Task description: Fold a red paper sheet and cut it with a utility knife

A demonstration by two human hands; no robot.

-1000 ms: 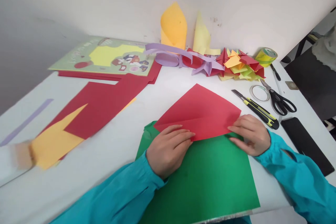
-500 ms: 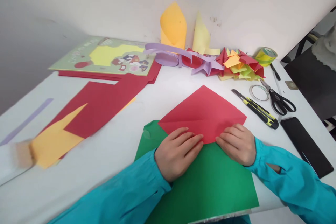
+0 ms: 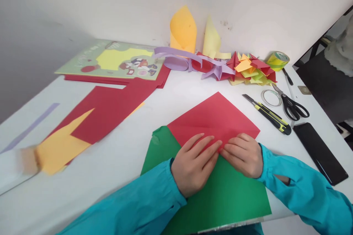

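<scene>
A square of red paper (image 3: pixel 213 114) lies turned corner-up on a green sheet (image 3: pixel 234 194), with a crease running across its lower part. Its near corner is under the fingers of both hands. My left hand (image 3: pixel 194 167) has its fingers bent onto the near left side of the red paper, thumb beneath them. From the other side, my right hand (image 3: pixel 245 156) pinches the near edge with curled fingers. The fingertips of the two hands almost meet, and the paper's near tip is hidden behind them.
A utility knife (image 3: pixel 266 114), a clear tape ring (image 3: pixel 271 98), black scissors (image 3: pixel 293 108) and a black phone (image 3: pixel 321 154) lie at right. Folded paper pieces (image 3: pixel 252 69) and paper rolls (image 3: pixel 183 31) stand by the wall. Red sheets (image 3: pixel 110 106) and orange paper (image 3: pixel 66 150) lie left.
Both hands have slid inward along the near edges of the red paper, so their fingertips are now close together. The view has shifted slightly.
</scene>
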